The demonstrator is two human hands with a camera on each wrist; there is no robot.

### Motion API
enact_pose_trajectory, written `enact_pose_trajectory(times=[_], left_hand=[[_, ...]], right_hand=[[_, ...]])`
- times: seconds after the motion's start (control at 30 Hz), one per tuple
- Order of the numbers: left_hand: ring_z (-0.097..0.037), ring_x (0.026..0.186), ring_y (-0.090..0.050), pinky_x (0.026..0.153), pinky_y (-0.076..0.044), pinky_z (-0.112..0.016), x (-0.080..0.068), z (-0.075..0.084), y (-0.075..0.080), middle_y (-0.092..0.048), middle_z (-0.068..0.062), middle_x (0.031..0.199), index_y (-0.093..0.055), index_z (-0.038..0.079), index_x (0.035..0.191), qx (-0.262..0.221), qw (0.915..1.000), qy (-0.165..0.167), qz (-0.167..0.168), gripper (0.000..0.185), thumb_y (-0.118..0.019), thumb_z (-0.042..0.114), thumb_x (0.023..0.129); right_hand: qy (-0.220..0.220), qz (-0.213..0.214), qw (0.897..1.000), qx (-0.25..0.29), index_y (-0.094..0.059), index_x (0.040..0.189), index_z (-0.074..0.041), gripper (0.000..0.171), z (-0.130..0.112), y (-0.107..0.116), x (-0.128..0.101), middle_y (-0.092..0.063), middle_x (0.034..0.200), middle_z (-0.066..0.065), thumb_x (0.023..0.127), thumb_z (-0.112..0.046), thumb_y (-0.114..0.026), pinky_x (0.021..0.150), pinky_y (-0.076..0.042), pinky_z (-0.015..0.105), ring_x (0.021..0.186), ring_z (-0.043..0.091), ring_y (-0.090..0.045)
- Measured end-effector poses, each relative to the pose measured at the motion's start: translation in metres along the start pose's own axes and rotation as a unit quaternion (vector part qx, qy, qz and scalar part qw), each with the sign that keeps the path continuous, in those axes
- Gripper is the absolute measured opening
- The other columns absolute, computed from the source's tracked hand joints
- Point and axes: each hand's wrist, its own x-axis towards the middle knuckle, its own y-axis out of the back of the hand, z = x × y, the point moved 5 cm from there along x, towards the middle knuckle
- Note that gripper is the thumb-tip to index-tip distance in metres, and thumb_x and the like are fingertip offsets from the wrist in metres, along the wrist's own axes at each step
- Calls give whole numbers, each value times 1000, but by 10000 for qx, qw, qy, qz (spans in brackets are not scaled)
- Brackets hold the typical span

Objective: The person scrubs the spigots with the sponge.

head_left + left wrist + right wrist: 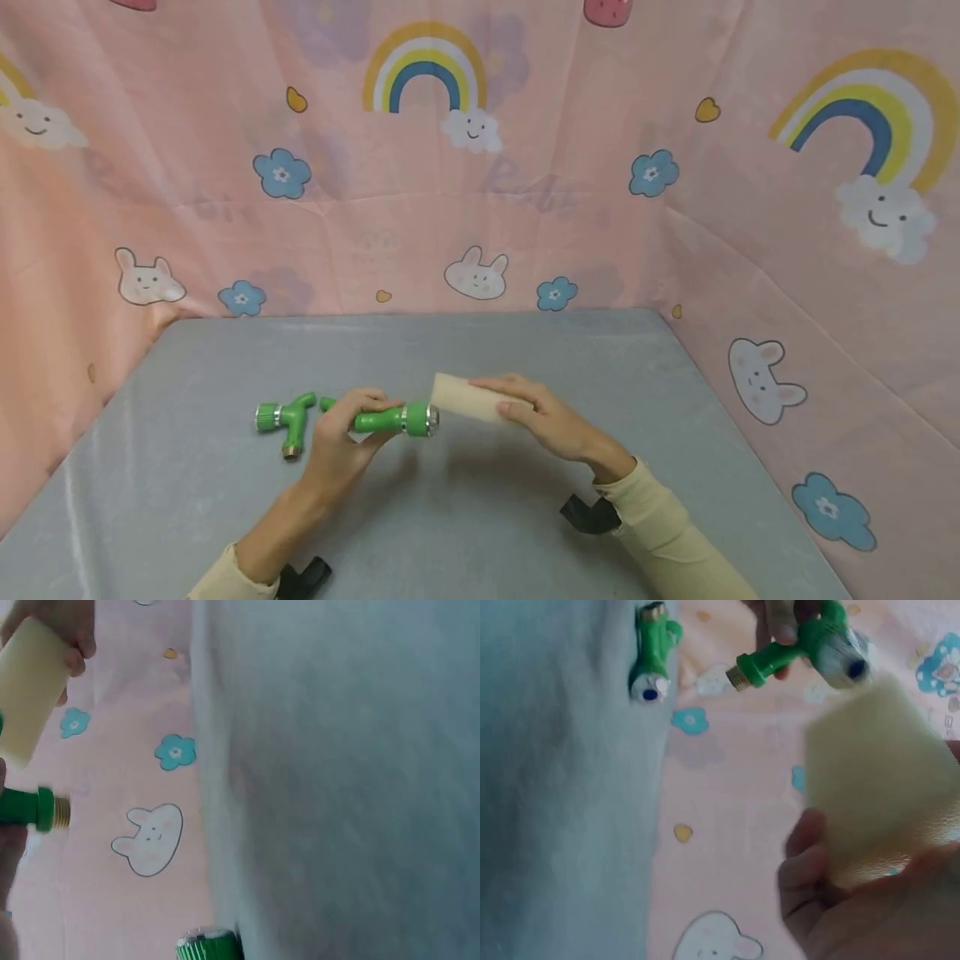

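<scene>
My left hand (347,433) grips a green plastic tap (390,418) with a silver ring, lifted a little above the grey table (480,517). The same tap (795,646) shows at the top of the right wrist view, its brass end pointing left. My right hand (536,412) holds a cream sponge block (468,398), whose end sits right beside the tap's silver end. The sponge (881,776) fills the right wrist view, blurred. A second green tap (288,419) lies on the table just left of my left hand.
Pink cloth with rainbows, rabbits and flowers (480,208) walls the table at the back and both sides. Black wrist straps (592,514) sit on both forearms. Bare grey table surface lies in front of my hands.
</scene>
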Motion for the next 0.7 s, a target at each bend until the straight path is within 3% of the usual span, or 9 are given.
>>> enact_pose_trajectory(times=[0.03,0.1,0.17,0.23,0.3,0.4,0.57,0.7], left_hand=[[-6,90,-71,86,-56,-12,0,-4,1,-72,-4,96,-67,-4,99,-348,9984,442,16,26,-82,-6,78],[-1,89,-71,80,-59,-16,-1,-10,2,-73,4,95,-66,-5,101,-1010,9868,1264,12,37,-84,-12,70],[-3,87,-74,77,-61,-22,-4,-16,0,-74,10,95,-65,-5,103,-1777,9629,2022,-172,32,-81,-9,76],[-9,87,-76,78,-62,-25,-5,-19,-4,-75,12,94,-64,0,104,-2475,9338,2551,-409,23,-77,-1,85],[-11,88,-76,81,-62,-28,-6,-20,-8,-77,8,94,-62,7,106,-3024,9043,2948,-630,17,-72,7,92],[-9,89,-75,84,-62,-30,-7,-20,-10,-76,7,94,-59,13,109,-3667,8644,3373,-678,13,-66,16,99],[-4,88,-73,86,-60,-24,-7,-23,-6,-74,7,94,-56,13,110,-4161,8170,3974,-388,14,-59,24,103],[-2,88,-71,87,-58,-19,-11,-28,-9,-73,9,91,-57,12,105,-4079,7825,4687,-404,20,-57,32,102]], right_hand=[[82,65,9999,32,-50,150,-13,43,-1,0,1,-56,141,15,107,-18,-46,83,-47,35,105,26,-50],[277,125,9993,240,-41,155,-13,49,-4,-4,2,-50,148,15,107,-18,-48,85,-50,35,109,27,-50],[541,178,9976,393,-33,159,-12,57,-7,-11,3,-43,154,15,105,-15,-51,88,-52,36,114,27,-50],[751,264,9963,321,-30,160,-14,63,-9,-18,2,-39,156,15,103,-13,-56,89,-54,35,117,27,-50],[907,408,9950,46,-32,159,-17,67,-11,-23,2,-37,155,15,100,-11,-62,90,-53,36,120,27,-49],[1003,721,9904,-621,-40,156,-21,67,-11,-28,2,-37,152,14,96,-11,-68,92,-51,38,125,29,-48],[1025,1250,9774,-1362,-49,151,-22,65,-8,-26,2,-39,146,16,91,-9,-73,89,-54,40,127,33,-48],[1535,1564,9608,-1697,-49,151,-21,71,-10,-24,1,-37,144,20,87,-3,-75,85,-56,42,125,36,-47]])
